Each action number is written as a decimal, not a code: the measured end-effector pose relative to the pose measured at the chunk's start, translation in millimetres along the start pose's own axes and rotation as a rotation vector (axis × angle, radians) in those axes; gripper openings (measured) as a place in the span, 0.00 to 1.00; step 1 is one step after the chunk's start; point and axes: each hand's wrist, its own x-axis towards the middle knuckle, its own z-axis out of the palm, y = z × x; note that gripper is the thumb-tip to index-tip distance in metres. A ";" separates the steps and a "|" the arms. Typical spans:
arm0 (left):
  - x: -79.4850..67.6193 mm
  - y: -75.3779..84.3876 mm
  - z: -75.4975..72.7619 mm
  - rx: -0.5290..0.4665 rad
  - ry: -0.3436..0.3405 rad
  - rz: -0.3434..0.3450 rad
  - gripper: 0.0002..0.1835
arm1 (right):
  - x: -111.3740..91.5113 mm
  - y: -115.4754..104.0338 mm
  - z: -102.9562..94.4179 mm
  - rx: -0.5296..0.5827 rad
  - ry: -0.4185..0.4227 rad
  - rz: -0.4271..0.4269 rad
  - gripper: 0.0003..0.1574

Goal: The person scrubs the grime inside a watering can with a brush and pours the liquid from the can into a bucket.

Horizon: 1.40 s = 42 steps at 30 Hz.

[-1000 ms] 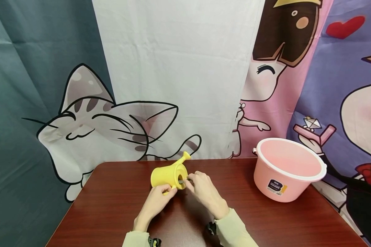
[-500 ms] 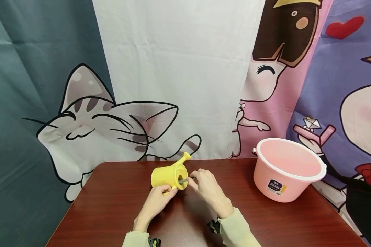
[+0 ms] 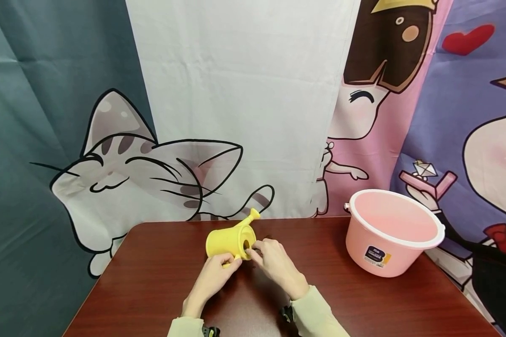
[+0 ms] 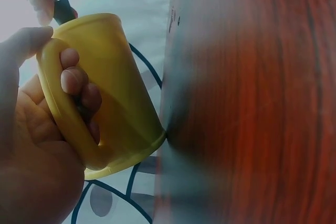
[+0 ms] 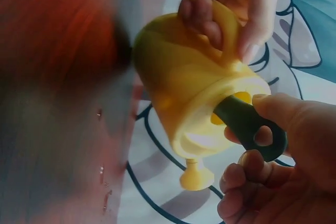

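A yellow watering can [image 3: 225, 240] lies tipped low over the table, its round opening facing right and its spout up. My left hand [image 3: 212, 276] grips the can's loop handle [image 4: 58, 98], fingers passed through it. With thumb and fingers, my right hand [image 3: 278, 264] pinches a flat dark green tool [image 5: 244, 124] that has a hole near its end. The tool's far part goes into the can's opening and is hidden inside. In the right wrist view the can's spout [image 5: 197, 177] points downward.
Right of the hands stands a pink bucket [image 3: 383, 252] with a white rim. The brown wooden table [image 3: 143, 290] has small specks [image 5: 105, 198] on it. A cartoon-printed cloth [image 3: 244, 93] hangs behind the table.
My right hand drew the green tool a little out of the can, then moved back toward the opening, so less of the tool shows now. The left hand and can stayed put.
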 end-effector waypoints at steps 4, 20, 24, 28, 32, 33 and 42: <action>0.7 0.2 0.0 0.005 0.001 0.004 0.21 | 0.0 1.5 2.0 0.015 0.004 0.008 0.16; -0.5 1.6 -1.5 -0.012 -0.016 0.004 0.21 | 2.1 1.9 -23.3 0.034 0.035 0.057 0.08; -0.7 0.5 -1.2 -0.004 -0.015 0.006 0.21 | 3.0 1.1 -28.9 0.050 0.036 0.081 0.12; -0.7 -1.0 -0.3 -0.001 -0.022 0.008 0.21 | 3.2 0.8 -31.6 0.050 0.034 0.093 0.12; -0.5 -1.6 0.2 -0.002 -0.023 0.011 0.21 | 3.3 0.6 -33.6 0.054 0.035 0.093 0.13; -0.5 -1.5 0.2 -0.004 -0.022 0.012 0.21 | 3.4 0.5 -33.9 0.056 0.037 0.092 0.13; -0.6 -0.3 -1.4 -0.009 -0.016 0.017 0.21 | 4.2 2.1 -31.2 0.076 0.065 0.075 0.11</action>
